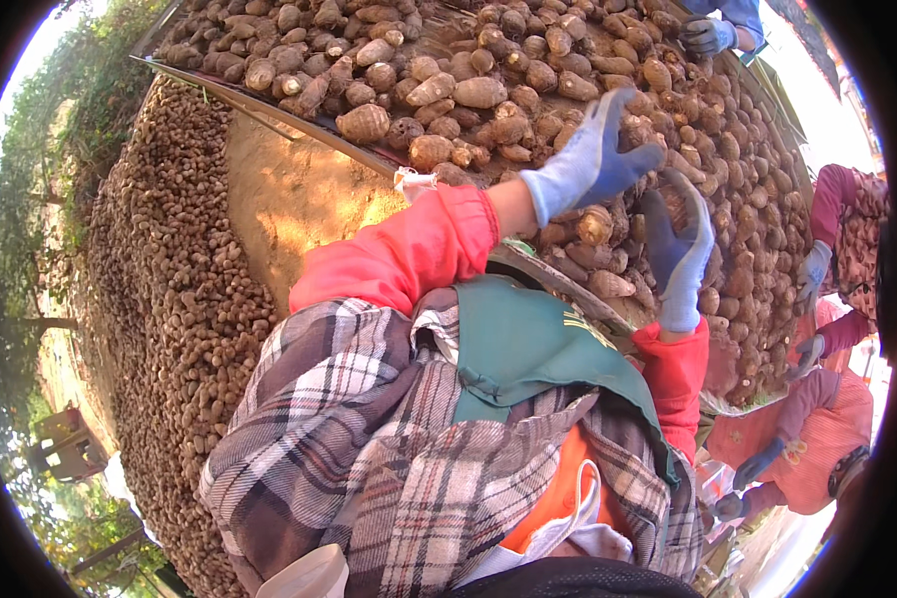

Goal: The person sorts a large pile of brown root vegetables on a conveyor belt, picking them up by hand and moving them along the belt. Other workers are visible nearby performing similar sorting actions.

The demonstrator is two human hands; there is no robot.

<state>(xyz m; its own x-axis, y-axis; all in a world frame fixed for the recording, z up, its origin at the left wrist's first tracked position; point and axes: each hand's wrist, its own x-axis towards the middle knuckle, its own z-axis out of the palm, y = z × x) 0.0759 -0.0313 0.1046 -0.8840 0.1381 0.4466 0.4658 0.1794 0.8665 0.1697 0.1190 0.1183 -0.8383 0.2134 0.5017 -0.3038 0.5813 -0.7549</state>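
Observation:
My left hand (598,161), in a blue and grey coated work glove, reaches over a heap of taro corms (512,127) with fingers and thumb spread. Nothing appears to be held in it. Just to its right and nearer my body, my right hand (680,250) wears a matching glove, its fingers curved and apart from the thumb. A brown corm (673,203) shows in the gap between them, seemingly lying in the heap. Beneath the hands sit several rough, ringed corms, one with a pale cut-looking end (595,224).
A raised sorting table's edge (329,138) runs before me. Left on the ground lies a large pile of small corms (187,299) beside bare soil (291,202). Gloved co-workers' hands rest at the far right (706,35) and right side (815,269); another person (800,441) stands lower right.

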